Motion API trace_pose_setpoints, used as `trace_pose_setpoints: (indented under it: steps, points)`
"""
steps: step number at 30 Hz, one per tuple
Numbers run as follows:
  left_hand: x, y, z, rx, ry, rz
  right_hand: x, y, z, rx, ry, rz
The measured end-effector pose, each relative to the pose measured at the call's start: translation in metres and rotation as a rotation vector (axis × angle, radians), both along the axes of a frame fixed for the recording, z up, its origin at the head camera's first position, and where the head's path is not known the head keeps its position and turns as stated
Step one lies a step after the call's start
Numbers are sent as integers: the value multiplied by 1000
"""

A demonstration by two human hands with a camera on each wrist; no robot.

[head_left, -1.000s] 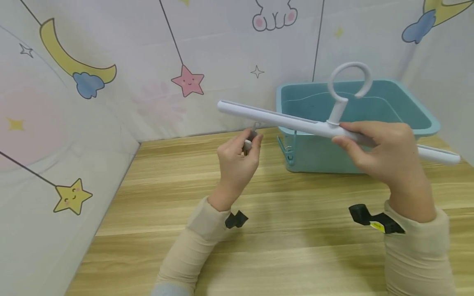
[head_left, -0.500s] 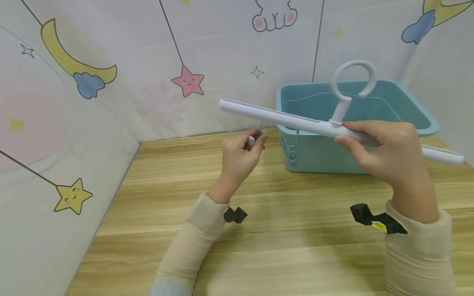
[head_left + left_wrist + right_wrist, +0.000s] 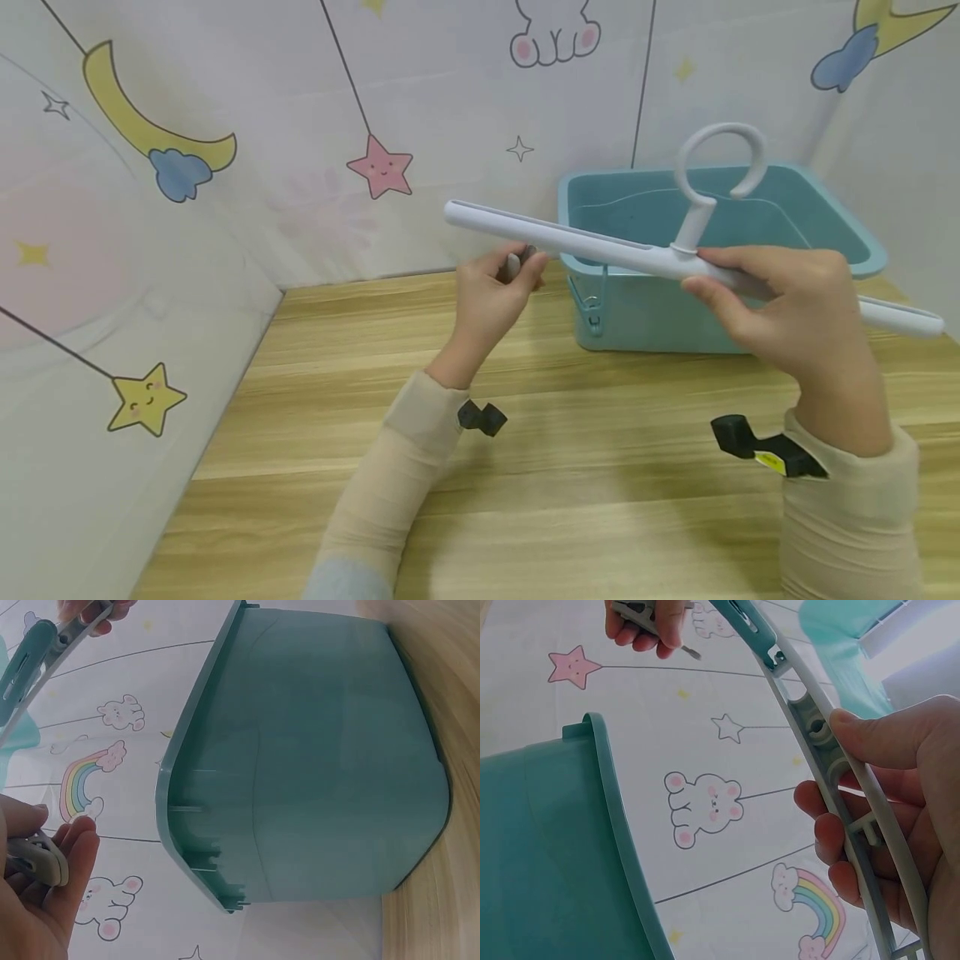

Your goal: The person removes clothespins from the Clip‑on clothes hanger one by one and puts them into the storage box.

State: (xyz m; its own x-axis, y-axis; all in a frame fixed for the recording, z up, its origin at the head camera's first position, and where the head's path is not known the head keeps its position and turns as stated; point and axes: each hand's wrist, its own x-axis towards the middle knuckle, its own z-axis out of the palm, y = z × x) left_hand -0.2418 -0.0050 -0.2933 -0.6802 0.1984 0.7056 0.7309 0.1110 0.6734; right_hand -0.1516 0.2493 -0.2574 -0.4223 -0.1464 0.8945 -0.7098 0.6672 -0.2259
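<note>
A person's right hand (image 3: 795, 308) grips a white clothes hanger (image 3: 570, 240) just beside the base of its ring-shaped hook (image 3: 684, 167) — the bar tilts, left end higher, and extends past both sides of the hand. Just below that left stretch, in the head view, the left hand (image 3: 491, 304) pinches a small grey clothespin (image 3: 51, 866). Behind the hanger, a teal bin (image 3: 660, 312) stands on a wood-grain table (image 3: 337, 400).

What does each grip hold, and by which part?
Right grip: the hanger, by its bar beside the hook. Left grip: a clip; which part cannot be told.
</note>
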Motion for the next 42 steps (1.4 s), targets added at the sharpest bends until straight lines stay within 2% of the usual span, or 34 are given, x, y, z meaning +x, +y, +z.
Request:
trace_pose_setpoints:
  steps: [4,10,12,17,18,22,25,35,42]
  points:
    - [-4,4,4,-18,-125,20,1,1,0,2,2,-3]
    - [-16,12,9,0,-212,24,1,2,0,4,-2,-5]
    - [-20,15,11,30,-253,6,1,2,0,4,0,-2]
    - [-30,25,13,137,-349,-109,2,3,0,14,3,5]
    - [-32,27,13,133,-359,-119,2,3,0,18,1,5]
    - [-39,34,13,48,-366,-111,2,3,0,21,0,7]
    - [-44,38,12,-17,-345,-106,2,2,1,20,2,8]
    - [-51,49,12,-1,-261,-185,3,3,2,29,-3,10]
    - [-53,57,14,3,-270,-278,2,3,1,47,-6,10]
